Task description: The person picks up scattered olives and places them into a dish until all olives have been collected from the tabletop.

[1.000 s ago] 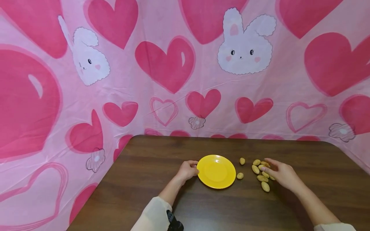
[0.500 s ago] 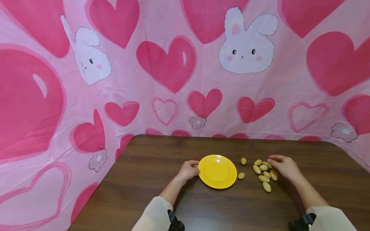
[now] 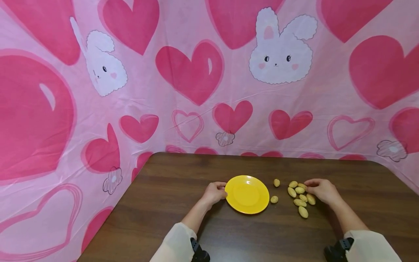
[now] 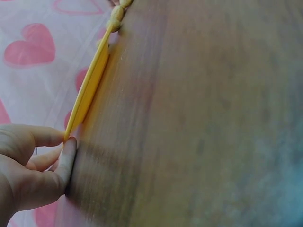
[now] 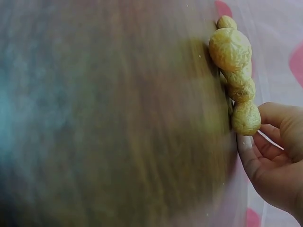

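Note:
A round yellow plate (image 3: 247, 194) rests on the dark wooden table, and my left hand (image 3: 214, 193) pinches its left rim. In the left wrist view the left thumb and fingers (image 4: 52, 137) meet at the edge of the yellow plate (image 4: 87, 92), seen side-on. To the right lies a loose cluster of several small potatoes (image 3: 300, 203). My right hand (image 3: 322, 190) is at the cluster's upper right, its fingertips pinching the end of a small potato (image 3: 301, 186). In the right wrist view a nearer potato (image 5: 246, 118) hides the fingertips of the right hand (image 5: 279, 151).
Two separate potatoes, one farther back (image 3: 276, 182) and one nearer (image 3: 274, 199), lie between the plate and the cluster. Behind the brown table (image 3: 183, 174) hangs a pink cloth (image 3: 235, 87) with hearts and rabbits.
The right hand has drawn back from over the potatoes to the cluster's upper right edge, uncovering a potato there. The left hand stays at the plate's rim.

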The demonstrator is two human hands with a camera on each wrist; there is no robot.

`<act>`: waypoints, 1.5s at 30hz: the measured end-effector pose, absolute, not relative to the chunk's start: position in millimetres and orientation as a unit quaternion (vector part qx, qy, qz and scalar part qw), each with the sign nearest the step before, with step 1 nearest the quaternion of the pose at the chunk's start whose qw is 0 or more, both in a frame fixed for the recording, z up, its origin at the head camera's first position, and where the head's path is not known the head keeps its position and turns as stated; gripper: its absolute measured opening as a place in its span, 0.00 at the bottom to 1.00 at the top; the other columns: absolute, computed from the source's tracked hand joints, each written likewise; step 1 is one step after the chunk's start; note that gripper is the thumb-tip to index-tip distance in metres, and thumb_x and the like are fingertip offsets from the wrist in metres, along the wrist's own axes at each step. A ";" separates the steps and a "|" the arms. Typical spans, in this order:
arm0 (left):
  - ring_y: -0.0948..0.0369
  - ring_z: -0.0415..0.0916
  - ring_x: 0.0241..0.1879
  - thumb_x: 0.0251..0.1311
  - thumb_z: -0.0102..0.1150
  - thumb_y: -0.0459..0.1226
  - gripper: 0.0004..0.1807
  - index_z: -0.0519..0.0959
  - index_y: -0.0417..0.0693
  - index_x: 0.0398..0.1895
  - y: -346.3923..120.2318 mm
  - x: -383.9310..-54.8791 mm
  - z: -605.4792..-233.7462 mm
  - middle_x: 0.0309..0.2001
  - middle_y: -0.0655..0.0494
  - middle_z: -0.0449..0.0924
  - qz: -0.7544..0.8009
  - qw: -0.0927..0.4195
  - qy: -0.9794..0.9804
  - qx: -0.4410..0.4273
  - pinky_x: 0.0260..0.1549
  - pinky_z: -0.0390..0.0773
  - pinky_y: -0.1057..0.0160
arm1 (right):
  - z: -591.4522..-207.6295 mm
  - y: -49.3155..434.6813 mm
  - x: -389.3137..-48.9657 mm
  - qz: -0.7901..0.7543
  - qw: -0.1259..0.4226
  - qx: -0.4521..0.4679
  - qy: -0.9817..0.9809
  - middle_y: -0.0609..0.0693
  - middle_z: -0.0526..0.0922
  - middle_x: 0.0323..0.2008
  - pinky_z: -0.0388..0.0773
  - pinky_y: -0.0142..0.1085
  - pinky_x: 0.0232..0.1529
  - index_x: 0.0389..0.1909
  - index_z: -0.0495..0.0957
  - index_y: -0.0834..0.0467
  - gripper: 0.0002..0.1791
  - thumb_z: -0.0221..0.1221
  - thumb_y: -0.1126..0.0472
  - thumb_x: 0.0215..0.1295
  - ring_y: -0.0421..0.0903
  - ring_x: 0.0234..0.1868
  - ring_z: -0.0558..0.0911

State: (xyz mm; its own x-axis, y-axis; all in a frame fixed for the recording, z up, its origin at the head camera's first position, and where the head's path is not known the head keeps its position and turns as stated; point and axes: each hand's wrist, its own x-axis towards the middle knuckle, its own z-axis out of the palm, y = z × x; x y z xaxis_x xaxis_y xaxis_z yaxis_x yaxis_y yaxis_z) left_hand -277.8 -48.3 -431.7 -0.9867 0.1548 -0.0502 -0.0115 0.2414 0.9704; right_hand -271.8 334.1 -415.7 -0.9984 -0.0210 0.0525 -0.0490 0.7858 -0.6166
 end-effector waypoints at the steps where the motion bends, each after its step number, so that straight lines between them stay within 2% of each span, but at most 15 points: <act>1: 0.61 0.71 0.29 0.46 0.56 0.19 0.22 0.75 0.25 0.49 -48.3 -277.7 -431.4 0.32 0.48 0.74 0.614 0.068 0.785 0.044 0.33 0.80 0.63 | -416.4 333.9 -272.4 0.325 0.022 0.019 -0.945 0.66 0.80 0.40 0.69 0.49 0.42 0.44 0.78 0.72 0.17 0.59 0.62 0.60 0.60 0.42 0.75; 8: 0.61 0.72 0.29 0.45 0.57 0.19 0.22 0.76 0.26 0.49 -48.6 -278.8 -431.6 0.32 0.48 0.74 0.612 0.069 0.787 0.039 0.33 0.80 0.63 | -418.1 333.5 -275.2 0.319 0.025 0.021 -0.947 0.60 0.82 0.34 0.69 0.43 0.37 0.42 0.78 0.71 0.16 0.59 0.62 0.59 0.54 0.37 0.76; 17: 0.60 0.72 0.29 0.47 0.58 0.21 0.21 0.77 0.28 0.49 -47.8 -281.2 -433.0 0.32 0.49 0.74 0.606 0.076 0.791 0.030 0.32 0.79 0.65 | -417.6 333.4 -272.5 0.317 0.034 0.008 -0.948 0.70 0.78 0.44 0.69 0.54 0.44 0.44 0.78 0.72 0.18 0.58 0.60 0.61 0.64 0.44 0.75; 28: 0.61 0.71 0.29 0.48 0.57 0.20 0.21 0.76 0.28 0.50 -47.5 -280.5 -432.8 0.32 0.50 0.74 0.606 0.077 0.791 0.028 0.33 0.80 0.64 | -414.1 328.5 -268.6 0.340 0.053 -0.022 -0.939 0.73 0.74 0.49 0.62 0.60 0.49 0.47 0.76 0.71 0.21 0.55 0.57 0.64 0.72 0.50 0.68; 34: 0.61 0.72 0.30 0.48 0.57 0.20 0.21 0.76 0.28 0.50 -48.0 -280.4 -432.2 0.33 0.49 0.74 0.609 0.081 0.788 0.024 0.34 0.80 0.63 | -415.9 322.4 -268.3 0.340 0.085 -0.023 -0.936 0.71 0.77 0.46 0.66 0.56 0.46 0.46 0.77 0.70 0.20 0.56 0.57 0.63 0.70 0.49 0.71; 45: 0.61 0.72 0.30 0.48 0.57 0.20 0.21 0.76 0.28 0.50 -47.7 -279.0 -431.2 0.32 0.50 0.74 0.611 0.080 0.787 0.026 0.33 0.80 0.63 | -413.3 305.5 -270.8 0.344 0.095 -0.007 -0.934 0.65 0.81 0.40 0.70 0.49 0.40 0.45 0.79 0.69 0.20 0.58 0.56 0.63 0.61 0.42 0.77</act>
State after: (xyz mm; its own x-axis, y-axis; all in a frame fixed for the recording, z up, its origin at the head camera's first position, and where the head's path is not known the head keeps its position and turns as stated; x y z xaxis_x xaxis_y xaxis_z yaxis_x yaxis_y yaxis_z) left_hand -279.0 -47.7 -431.2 -0.9859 0.1390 -0.0935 -0.0562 0.2517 0.9662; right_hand -270.8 305.5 -413.3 -0.9817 0.0794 0.1732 -0.0518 0.7637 -0.6435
